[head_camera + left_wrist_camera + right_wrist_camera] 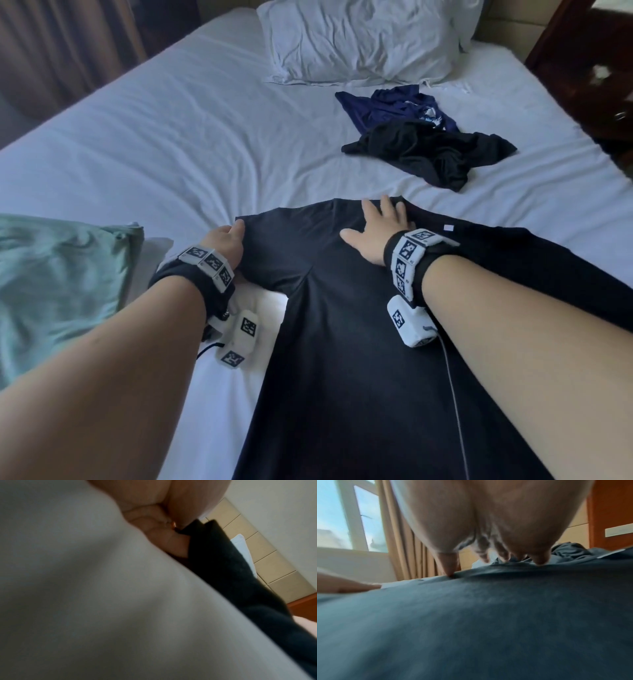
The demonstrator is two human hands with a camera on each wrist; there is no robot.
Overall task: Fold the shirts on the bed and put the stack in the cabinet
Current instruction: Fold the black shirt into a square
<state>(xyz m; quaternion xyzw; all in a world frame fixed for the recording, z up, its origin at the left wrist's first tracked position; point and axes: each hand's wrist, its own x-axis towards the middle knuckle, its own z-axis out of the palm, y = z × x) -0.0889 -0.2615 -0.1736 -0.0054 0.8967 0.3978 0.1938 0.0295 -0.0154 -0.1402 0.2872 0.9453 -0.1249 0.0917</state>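
White-sheeted bed, black shirt spread flat on its near part, white pillow at far end, two crumpled dark shirts beyond black shirt, right hand flat with fingers straight near collar, left hand pinching left sleeve edge

A white-sheeted bed is seen filling most of the room, with a white pillow laid at its head. Tan curtains are hung beside a bright window. Beige headboard panels and dark wooden furniture are glimpsed alongside.
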